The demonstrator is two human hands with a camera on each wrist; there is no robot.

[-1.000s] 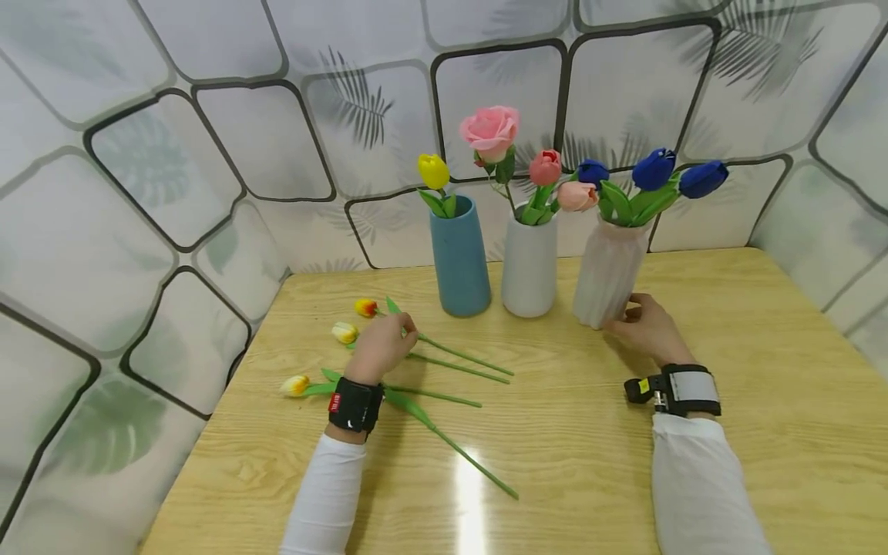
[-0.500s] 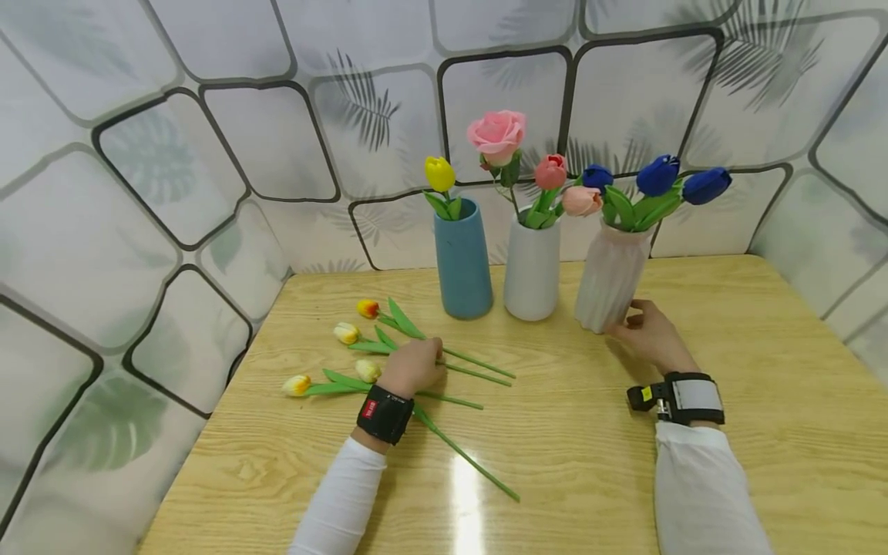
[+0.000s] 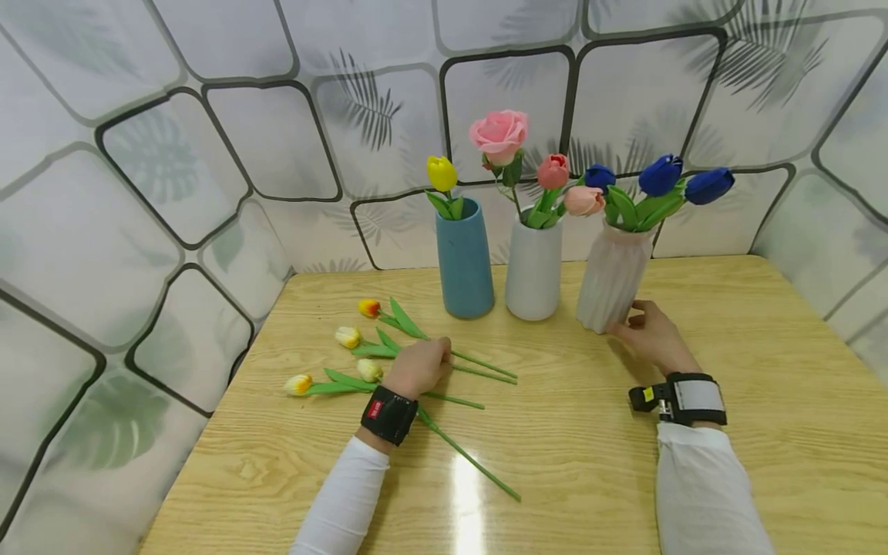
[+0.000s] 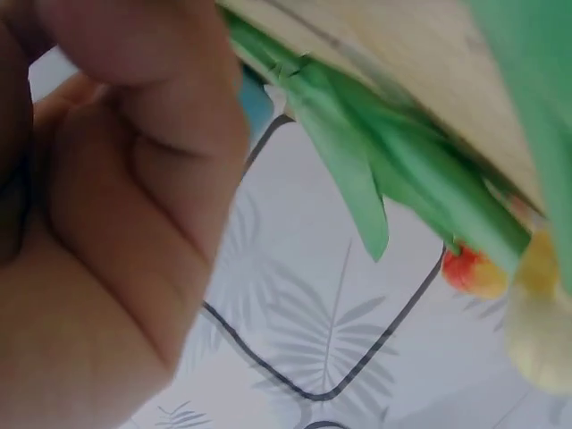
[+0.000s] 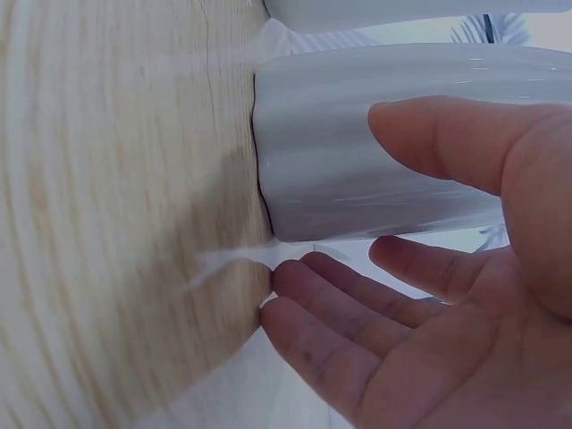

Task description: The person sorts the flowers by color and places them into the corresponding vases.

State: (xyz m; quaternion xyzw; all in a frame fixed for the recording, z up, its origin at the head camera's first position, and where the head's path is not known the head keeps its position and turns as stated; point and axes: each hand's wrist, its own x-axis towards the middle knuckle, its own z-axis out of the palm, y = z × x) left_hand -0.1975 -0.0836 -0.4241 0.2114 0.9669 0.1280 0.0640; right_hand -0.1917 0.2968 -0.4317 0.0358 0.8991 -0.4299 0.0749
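My left hand pinches the stem of a pale yellow tulip lying on the table; in the left wrist view its curled fingers hide the grip. Around this hand lie a red-orange tulip, a cream tulip and a yellow-white tulip, green stems pointing right. My right hand holds the base of a pale pink ribbed vase between thumb and index finger, the other fingers loose by the tabletop. Several blue tulips stand in that vase.
A blue vase with a yellow tulip stands at the back. Beside it, a white vase holds a pink rose and two pinkish tulips. Patterned wall covering rises behind the wooden table.
My left hand has moved right and slightly toward me along the stems, uncovering the cream tulip's head. The pale yellow tulip has shifted slightly. My right hand keeps its place at the vase.
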